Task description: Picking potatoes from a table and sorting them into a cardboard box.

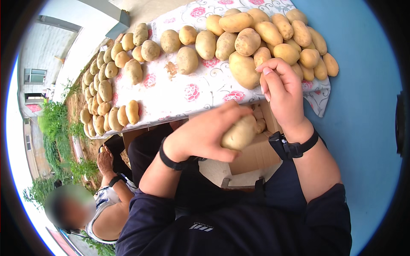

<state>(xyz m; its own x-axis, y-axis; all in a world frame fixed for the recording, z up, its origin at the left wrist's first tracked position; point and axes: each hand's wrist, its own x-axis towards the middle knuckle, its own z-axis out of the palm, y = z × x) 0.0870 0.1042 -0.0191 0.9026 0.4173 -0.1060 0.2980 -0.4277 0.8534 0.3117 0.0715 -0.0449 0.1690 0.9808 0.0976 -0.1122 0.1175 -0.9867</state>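
My left hand [205, 131], blurred, has its thumb and fingers around a pale yellow potato [239, 133]. This potato is over the open cardboard box [253, 156] in front of my lap. My right hand [282, 92] is raised near the table's edge, its fingers curled in towards the thumb. I see nothing between those fingertips. Just beyond them, a large potato [244, 71] lies at the near side of a potato heap [285, 54]. More potatoes [261, 125] show inside the box, partly hidden by my left hand and its potato.
A white cloth with pink flowers [166, 102] covers the table. Potatoes lie spread along it, with rows [99, 96] at the left end. A blue wall [358, 112] stands close on my right. At left sits another person [109, 204], one hand [105, 161] near their lap.
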